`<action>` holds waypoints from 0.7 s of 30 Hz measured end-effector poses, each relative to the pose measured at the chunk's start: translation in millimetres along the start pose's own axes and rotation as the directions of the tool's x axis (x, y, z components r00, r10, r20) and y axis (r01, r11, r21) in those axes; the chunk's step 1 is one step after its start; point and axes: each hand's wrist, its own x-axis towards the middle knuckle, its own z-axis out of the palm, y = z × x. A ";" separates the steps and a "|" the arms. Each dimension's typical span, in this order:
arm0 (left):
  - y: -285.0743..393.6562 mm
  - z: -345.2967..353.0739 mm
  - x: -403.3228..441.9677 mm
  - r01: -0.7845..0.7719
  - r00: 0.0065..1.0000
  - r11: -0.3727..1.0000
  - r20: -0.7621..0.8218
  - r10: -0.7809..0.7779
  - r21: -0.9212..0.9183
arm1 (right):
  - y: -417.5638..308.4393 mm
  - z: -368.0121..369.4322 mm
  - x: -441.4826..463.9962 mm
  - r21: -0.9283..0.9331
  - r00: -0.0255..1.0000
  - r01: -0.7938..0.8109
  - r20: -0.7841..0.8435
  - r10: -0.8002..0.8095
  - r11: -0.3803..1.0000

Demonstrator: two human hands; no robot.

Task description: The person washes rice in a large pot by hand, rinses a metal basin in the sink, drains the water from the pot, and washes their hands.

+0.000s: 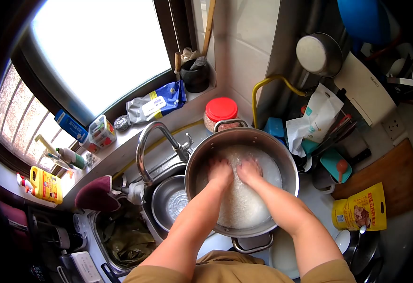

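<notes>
Working the white grains (pixel 241 205) inside the pot (pixel 289 172), I reckon.
Left hand (pixel 220 170) and right hand (pixel 250 170) both in; I can't tell finger spread or grip. Next probably wants gentle stirring.

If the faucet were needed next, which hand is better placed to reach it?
Probably the left hand: it is nearer the faucet, which stands left of the pot. The right hand is farther across, and both are in the rice.

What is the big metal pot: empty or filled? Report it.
The pot is partly filled: both hands reach into white grains and cloudy water, with bare wall above.
</notes>
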 end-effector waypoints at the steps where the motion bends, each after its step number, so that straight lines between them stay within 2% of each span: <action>1: -2.4 2.8 1.1 -0.001 0.999 0.999 0.042 0.000 0.036 | 3.2 1.1 1.8 -0.016 0.998 0.008 0.066 -0.007 1.000; 2: -4.8 5.4 2.4 -0.004 0.997 0.997 0.082 -0.002 0.071 | 4.2 1.2 2.8 -0.032 0.991 0.018 0.131 -0.014 0.999; 3: -7.2 7.7 4.1 -0.004 0.997 0.998 0.079 -0.001 0.070 | 4.3 2.5 2.1 -0.033 0.991 0.020 0.129 -0.015 0.999; 6: -10.8 13.2 8.0 -0.064 0.991 0.995 0.121 0.055 0.074 | 4.7 1.6 -0.3 0.030 0.999 0.011 0.033 -0.012 0.999; 8: -12.7 17.2 9.0 -0.083 0.994 0.994 0.074 0.078 0.069 | 2.8 -5.6 1.4 0.034 0.983 0.053 0.173 -0.058 0.998; 9: -14.8 19.7 13.4 -0.084 0.994 0.994 0.070 0.079 0.067 | -0.8 -9.6 0.7 0.031 0.984 0.056 0.169 -0.061 0.998; 11: -19.6 18.3 24.4 -0.216 0.960 0.949 0.227 0.163 0.230 | -10.6 -20.7 -3.1 -0.122 0.980 0.031 0.201 -0.006 0.992; 12: -13.3 -4.9 7.8 -0.270 0.958 0.935 0.159 0.238 0.228 | -13.3 -29.0 -5.5 -0.121 0.980 0.030 0.198 -0.006 0.992; 13: -9.3 -21.6 2.5 -0.269 0.959 0.936 0.154 0.238 0.227 | -15.5 -40.3 -6.2 -0.096 0.973 0.064 0.227 -0.040 0.993; 14: -5.7 -37.2 1.0 -0.315 0.936 0.913 0.241 0.255 0.259 | -18.0 -52.2 -7.6 -0.071 0.964 0.098 0.256 -0.077 0.993; 15: -4.2 -49.7 0.2 -0.363 0.907 0.886 0.328 0.265 0.288 | -21.0 -63.9 -11.5 -0.037 0.976 0.165 0.149 -0.158 0.986; 16: -5.0 -61.0 -1.0 -0.406 0.904 0.866 0.268 0.334 0.292 | -24.1 -77.9 -14.2 0.060 0.968 0.221 0.107 -0.227 0.973; 17: -1.0 -88.1 -18.2 -0.450 0.891 0.882 0.135 0.434 0.137 | -28.8 -92.6 -17.7 0.153 0.956 0.276 0.059 -0.288 0.949; 19: 12.1 -129.6 -41.9 -0.403 0.911 0.908 0.043 0.410 -0.117 | -45.3 -124.9 -31.9 0.321 0.944 0.327 -0.069 -0.322 0.889; 20: 13.2 -134.2 -47.9 -0.409 0.909 0.905 0.036 0.415 -0.117 | -53.3 -136.7 -43.6 0.378 0.921 0.386 -0.206 -0.330 0.842; 21: 13.3 -137.3 -53.5 -0.445 0.894 0.832 -0.104 0.437 -0.331 | -56.4 -136.7 -46.9 0.372 0.918 0.392 -0.213 -0.333 0.842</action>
